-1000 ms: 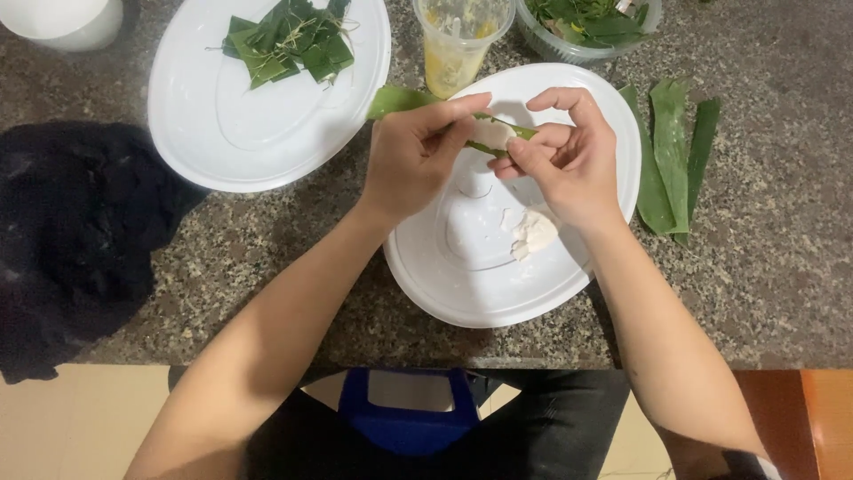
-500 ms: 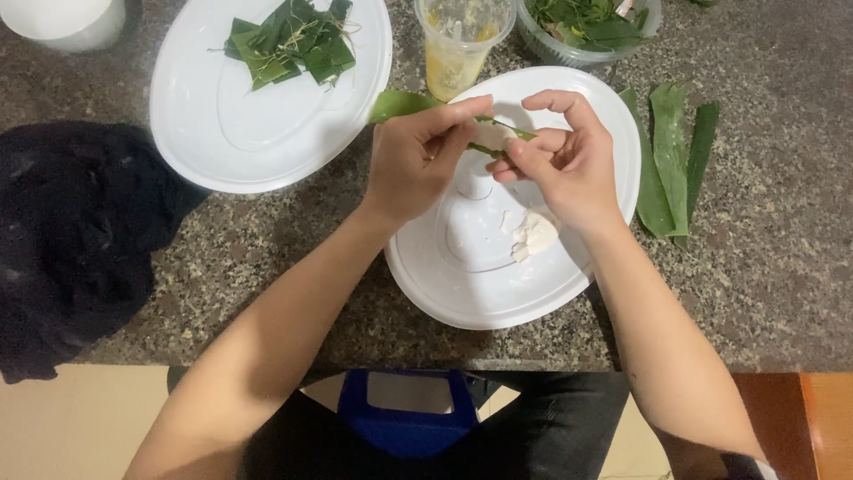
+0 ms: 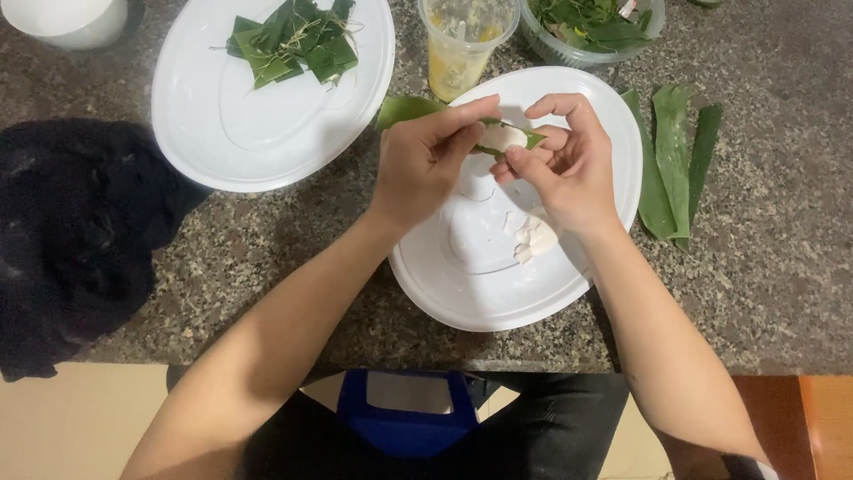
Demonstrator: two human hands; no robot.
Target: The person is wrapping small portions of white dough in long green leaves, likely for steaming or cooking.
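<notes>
Leaf: a green leaf point(image 3: 404, 110) is held up between both hands over the near white plate point(image 3: 613, 213), one end poking out left past the left hand.
Filling: a small white lump point(image 3: 503, 137) sits on the leaf right between the two sets of fingers.
Left hand: the left hand point(image 3: 426, 160) has thumb and forefinger pinched tight on the leaf beside the lump.
Right hand: the right hand point(image 3: 569, 164) has its fingers curled in and closed on the other end of the leaf.
Risk, spill: the lump looks loosely seated; if the leaf tilts or the pinch slackens, it likely drops back onto the plate.
Risk, tear: pulling the leaf too hard could split it along the grain.
Risk, cup: the plastic cup point(image 3: 462, 44) stands just behind the hands; a careless elbow-out could knock it.
Around: more white paste point(image 3: 535, 236) on the plate, spare leaves point(image 3: 675, 160) on the surface point(image 3: 267, 258) to the right, folded leaf parcels point(image 3: 293, 40) on the far plate point(image 3: 267, 133), dark cloth point(image 3: 71, 240) to the left.
Change: against half a second ago, the white lump now shows clearly between the fingers; hands barely shift.
</notes>
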